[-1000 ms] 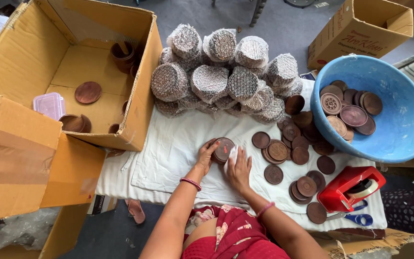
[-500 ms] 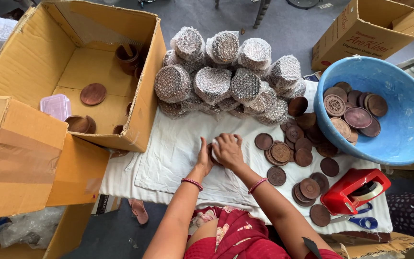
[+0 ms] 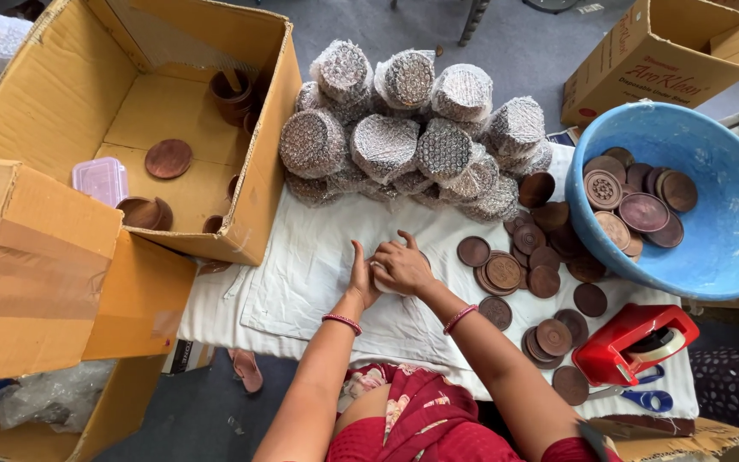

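Both hands, left hand (image 3: pixel 361 278) and right hand (image 3: pixel 402 267), clasped over a mostly hidden wrapped disc (image 3: pixel 384 282) mid-bench on the white cloth (image 3: pixel 301 274), bubble-wrapped round bundles (image 3: pixel 404 137) piled along the far edge, brown open carton (image 3: pixel 130 128) at the left corner.

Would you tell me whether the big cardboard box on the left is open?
Open: the cardboard box has flaps spread, showing brown discs inside.
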